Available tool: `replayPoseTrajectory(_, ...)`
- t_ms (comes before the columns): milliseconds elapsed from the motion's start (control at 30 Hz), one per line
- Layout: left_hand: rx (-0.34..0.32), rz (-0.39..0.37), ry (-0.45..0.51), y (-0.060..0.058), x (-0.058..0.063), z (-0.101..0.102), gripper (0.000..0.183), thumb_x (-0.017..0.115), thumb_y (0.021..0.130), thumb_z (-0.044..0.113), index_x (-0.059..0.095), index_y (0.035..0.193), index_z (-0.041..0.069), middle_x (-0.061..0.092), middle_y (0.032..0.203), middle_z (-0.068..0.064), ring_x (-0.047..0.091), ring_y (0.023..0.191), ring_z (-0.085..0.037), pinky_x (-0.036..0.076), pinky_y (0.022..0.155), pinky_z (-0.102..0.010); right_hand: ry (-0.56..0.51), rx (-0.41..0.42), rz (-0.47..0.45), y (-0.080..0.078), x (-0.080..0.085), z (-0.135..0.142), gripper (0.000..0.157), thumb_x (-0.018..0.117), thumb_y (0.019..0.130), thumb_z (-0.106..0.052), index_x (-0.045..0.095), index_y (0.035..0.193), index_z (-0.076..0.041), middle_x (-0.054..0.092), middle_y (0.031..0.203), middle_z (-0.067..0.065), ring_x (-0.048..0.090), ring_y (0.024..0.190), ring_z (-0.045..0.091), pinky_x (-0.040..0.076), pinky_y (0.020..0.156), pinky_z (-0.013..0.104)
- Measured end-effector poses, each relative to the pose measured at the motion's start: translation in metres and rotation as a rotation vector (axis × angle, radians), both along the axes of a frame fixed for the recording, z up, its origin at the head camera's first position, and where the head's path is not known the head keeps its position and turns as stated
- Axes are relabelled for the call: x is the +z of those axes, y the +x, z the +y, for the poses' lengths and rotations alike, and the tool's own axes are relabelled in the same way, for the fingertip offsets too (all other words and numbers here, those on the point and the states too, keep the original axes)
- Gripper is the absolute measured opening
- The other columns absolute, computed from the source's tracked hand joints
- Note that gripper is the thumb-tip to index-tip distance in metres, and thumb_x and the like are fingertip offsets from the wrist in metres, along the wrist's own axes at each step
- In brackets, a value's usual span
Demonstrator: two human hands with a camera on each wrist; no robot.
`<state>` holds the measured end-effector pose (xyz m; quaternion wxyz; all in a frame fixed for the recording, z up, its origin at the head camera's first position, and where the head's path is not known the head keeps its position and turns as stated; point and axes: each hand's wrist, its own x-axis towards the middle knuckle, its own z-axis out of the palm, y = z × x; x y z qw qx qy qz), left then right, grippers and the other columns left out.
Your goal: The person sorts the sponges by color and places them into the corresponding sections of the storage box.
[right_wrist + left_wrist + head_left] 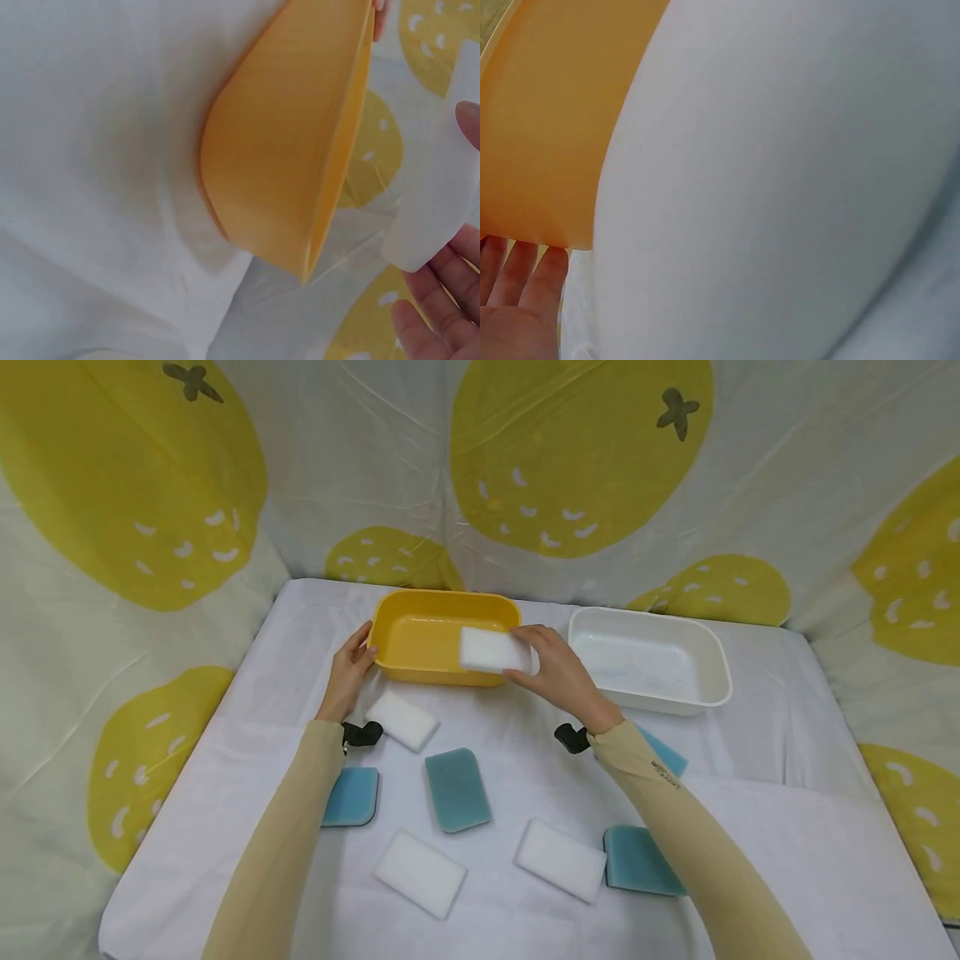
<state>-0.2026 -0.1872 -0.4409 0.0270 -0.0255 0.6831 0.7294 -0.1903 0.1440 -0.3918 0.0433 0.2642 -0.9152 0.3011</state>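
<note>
My right hand point(558, 668) pinches a white sponge point(491, 650) between thumb and fingers. In the head view it appears over the right part of a yellow plastic tub point(442, 677). The right wrist view shows that sponge point(439, 180) above the tub's rim, apart from it. At the tub's left end, my left hand point(348, 670) touches the outside; its fingers point(544, 281) look fairly straight in the left wrist view. Another white sponge point(403, 720) lies on the table beside my left wrist, filling much of the left wrist view.
A white tub point(648, 700) stands right of the yellow one. Two more white sponges point(422, 872) point(561, 860) and several blue-green sponges point(457, 789) lie on the white-covered table; my right forearm partly covers two. Fruit-print cloth point(360, 460) hangs behind.
</note>
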Motion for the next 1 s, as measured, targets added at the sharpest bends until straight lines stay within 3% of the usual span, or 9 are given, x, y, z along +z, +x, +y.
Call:
replayPoseTrajectory(300,0.000,0.004,0.004,0.000,-0.001,0.000,0.053,0.043,0.100,-0.001,0.026,0.150,0.002,0.021,0.156,-0.012,0.031,0.137,-0.027,0.035,0.105,-0.027,0.014,-0.010,-0.019,-0.016,-0.002,-0.015,0.066,0.075,0.084,-0.030,0.049,0.135,0.004,0.049,0.132,0.020,0.043,0.120,0.032,0.035,0.105,0.040)
replayPoseTrajectory(1000,-0.007,0.005,0.029,0.001,-0.001,-0.001,0.053,0.043,0.100,0.000,0.026,0.150,0.002,0.021,0.156,-0.011,0.030,0.138,-0.025,0.036,0.104,-0.026,-0.010,-0.071,-0.089,-0.034,-0.028,-0.031,0.068,0.078,0.081,-0.031,0.050,0.135,0.000,0.048,0.133,0.017,0.041,0.121,0.029,0.035,0.105,0.040)
